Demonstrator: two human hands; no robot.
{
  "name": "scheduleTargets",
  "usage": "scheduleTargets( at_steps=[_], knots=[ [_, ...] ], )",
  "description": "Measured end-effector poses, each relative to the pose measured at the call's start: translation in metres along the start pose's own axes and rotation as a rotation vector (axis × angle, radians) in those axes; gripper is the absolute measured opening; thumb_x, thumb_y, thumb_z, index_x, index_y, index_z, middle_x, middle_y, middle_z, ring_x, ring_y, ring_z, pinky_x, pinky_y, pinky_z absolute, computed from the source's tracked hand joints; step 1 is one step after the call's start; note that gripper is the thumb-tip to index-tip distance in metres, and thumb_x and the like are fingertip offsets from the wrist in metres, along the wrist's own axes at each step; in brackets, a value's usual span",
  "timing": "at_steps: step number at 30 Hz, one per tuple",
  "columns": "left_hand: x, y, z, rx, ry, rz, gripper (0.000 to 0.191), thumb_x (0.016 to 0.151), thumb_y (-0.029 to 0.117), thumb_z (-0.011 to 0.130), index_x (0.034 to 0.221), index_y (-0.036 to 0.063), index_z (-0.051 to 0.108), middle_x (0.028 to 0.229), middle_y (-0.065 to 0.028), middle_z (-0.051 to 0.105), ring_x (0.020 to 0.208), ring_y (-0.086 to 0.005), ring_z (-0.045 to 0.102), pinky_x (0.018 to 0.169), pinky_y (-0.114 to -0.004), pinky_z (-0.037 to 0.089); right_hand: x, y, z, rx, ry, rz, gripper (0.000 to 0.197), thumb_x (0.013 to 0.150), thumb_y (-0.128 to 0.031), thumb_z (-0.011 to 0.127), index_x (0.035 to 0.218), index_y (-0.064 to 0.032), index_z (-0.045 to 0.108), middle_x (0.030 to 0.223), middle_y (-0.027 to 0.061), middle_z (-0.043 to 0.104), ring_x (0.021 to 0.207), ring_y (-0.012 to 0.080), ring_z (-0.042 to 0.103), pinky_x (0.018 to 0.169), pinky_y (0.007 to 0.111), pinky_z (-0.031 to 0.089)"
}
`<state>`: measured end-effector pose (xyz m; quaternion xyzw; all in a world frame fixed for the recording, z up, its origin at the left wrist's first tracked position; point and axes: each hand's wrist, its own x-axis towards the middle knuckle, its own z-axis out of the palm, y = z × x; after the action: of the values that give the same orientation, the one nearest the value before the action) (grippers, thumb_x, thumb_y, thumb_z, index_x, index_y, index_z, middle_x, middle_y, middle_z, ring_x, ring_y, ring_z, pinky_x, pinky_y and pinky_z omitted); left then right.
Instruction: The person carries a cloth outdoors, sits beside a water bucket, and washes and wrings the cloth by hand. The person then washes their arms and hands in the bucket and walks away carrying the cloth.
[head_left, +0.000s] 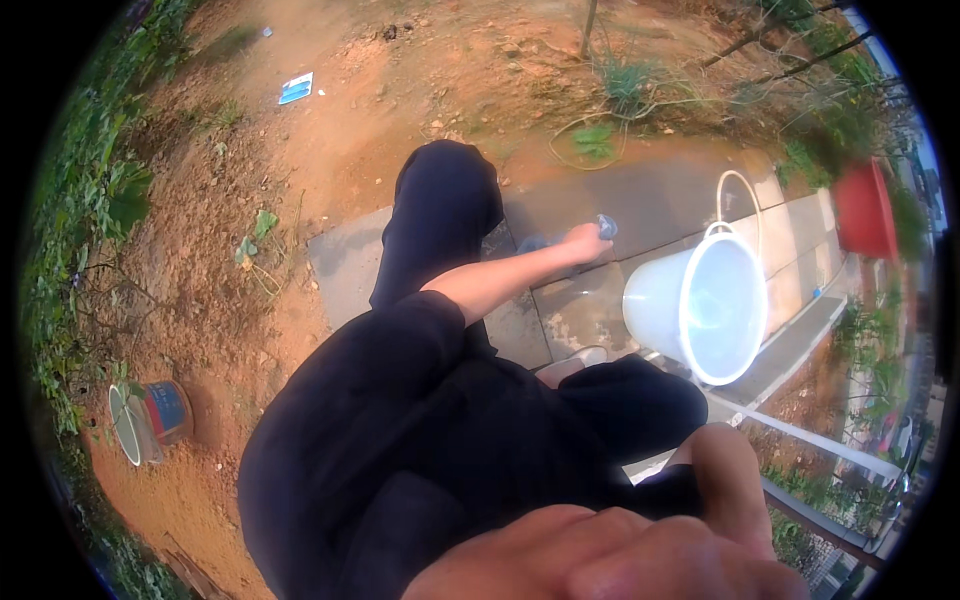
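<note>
My left hand (586, 244) reaches over the paving slabs (581, 300), its fingers closed on a grey-blue cloth (607, 226). Parts of the cloth stick out on both sides of the fist. To the right of this hand is a white plastic bucket (651, 304) on the paving, with what looks like water inside. A pale loop, perhaps a handle or a hose, arches beside its rim. Close to the camera, my right hand (615, 559) is large and cut off by the bottom edge. Its knuckles are bent, but whether it holds anything is hidden.
Reddish soil (337, 127) borders the slabs, with a blue-and-white packet (296, 88) lying on it. A labelled bucket (169, 409) stands at the left near leafy plants (67, 247). At the right are a red tub (862, 210) and a pale rail (825, 436).
</note>
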<state>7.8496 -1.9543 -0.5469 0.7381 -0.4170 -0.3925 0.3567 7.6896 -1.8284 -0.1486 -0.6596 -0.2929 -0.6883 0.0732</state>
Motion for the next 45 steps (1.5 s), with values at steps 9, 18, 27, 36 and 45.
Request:
scheduleTargets(
  at_steps=[9,18,27,36,45],
  knots=[
    [0.0,-0.005,-0.001,0.013,0.002,-0.078,0.044,0.078,0.036,0.064,0.101,-0.002,0.064,0.101,-0.0233,0.063,0.096,-0.0376,0.06,0.086,-0.043,0.046,-0.001,-0.011,0.002,0.021,-0.033,0.027,0.034,0.084,-0.036,0.06,0.061,-0.0129,0.051,0.059,-0.0067,0.047,0.061,0.013,0.044,0.067,0.026,0.037],
    [0.005,-0.008,-0.006,-0.037,-0.021,-0.091,0.041,0.078,0.036,0.063,0.1,0.0006,0.065,0.101,-0.0226,0.062,0.097,-0.0369,0.059,0.085,-0.043,0.046,0.007,-0.02,0.004,-0.024,-0.041,0.001,0.031,0.084,-0.035,0.06,0.064,-0.0129,0.052,0.062,-0.0066,0.048,0.063,0.0131,0.044,0.067,0.026,0.037],
    [0.006,-0.012,0.0,-0.047,-0.023,-0.079,0.041,0.077,0.037,0.063,0.098,0.001,0.065,0.099,-0.0223,0.063,0.095,-0.0371,0.06,0.083,-0.043,0.046,0.015,-0.03,0.003,-0.075,-0.054,-0.028,0.028,0.085,-0.034,0.059,0.067,-0.0129,0.052,0.065,-0.0065,0.049,0.065,0.0132,0.044,0.067,0.027,0.036],
    [0.008,-0.01,0.004,-0.078,-0.019,-0.031,0.038,0.074,0.037,0.061,0.095,0.0052,0.067,0.095,-0.0199,0.065,0.09,-0.0361,0.061,0.079,-0.042,0.048,0.016,-0.036,0.0,-0.096,-0.049,-0.052,0.025,0.085,-0.032,0.058,0.07,-0.0129,0.053,0.068,-0.0063,0.049,0.067,0.0134,0.045,0.068,0.027,0.036],
    [0.007,-0.012,0.004,-0.055,-0.014,-0.023,0.036,0.074,0.036,0.061,0.093,0.0062,0.066,0.093,-0.0196,0.064,0.089,-0.036,0.061,0.079,-0.042,0.047,0.016,-0.038,-0.003,-0.115,-0.038,-0.073,0.022,0.085,-0.031,0.058,0.073,-0.0129,0.054,0.071,-0.0062,0.05,0.069,0.0135,0.045,0.068,0.027,0.036]
  ],
)
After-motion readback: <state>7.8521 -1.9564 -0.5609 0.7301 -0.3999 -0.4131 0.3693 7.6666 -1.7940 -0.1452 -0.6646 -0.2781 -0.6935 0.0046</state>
